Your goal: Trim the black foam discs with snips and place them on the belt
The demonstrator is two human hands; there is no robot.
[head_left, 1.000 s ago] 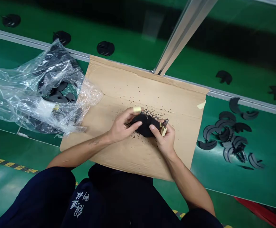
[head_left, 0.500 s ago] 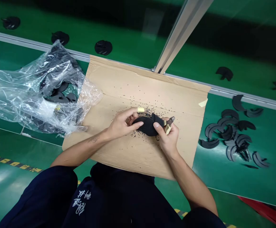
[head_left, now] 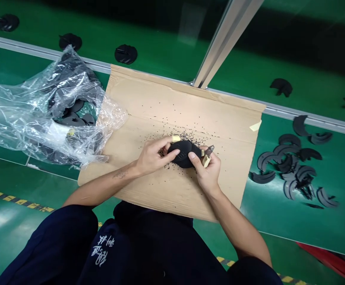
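Both hands meet over the cardboard sheet, around a round black plastic part. My left hand is closed on the part's left edge, thumb on top, yellow tape round one fingertip. On the right edge, my right hand presses its thumb on the part. The same hand also keeps a pair of small nippers with pale yellow handles, metal tips pointing up and right. Tiny black scraps are scattered on the cardboard under and around the part.
A clear plastic bag with black discs lies on the left. Several curved black pieces are heaped on the green table at right. A metal post rises behind the cardboard, from a rail along the table's back.
The black part has turned and its pieces now overlap into a rounder shape, with marks showing on its top. My right hand has shifted slightly left; the nippers stay in it.
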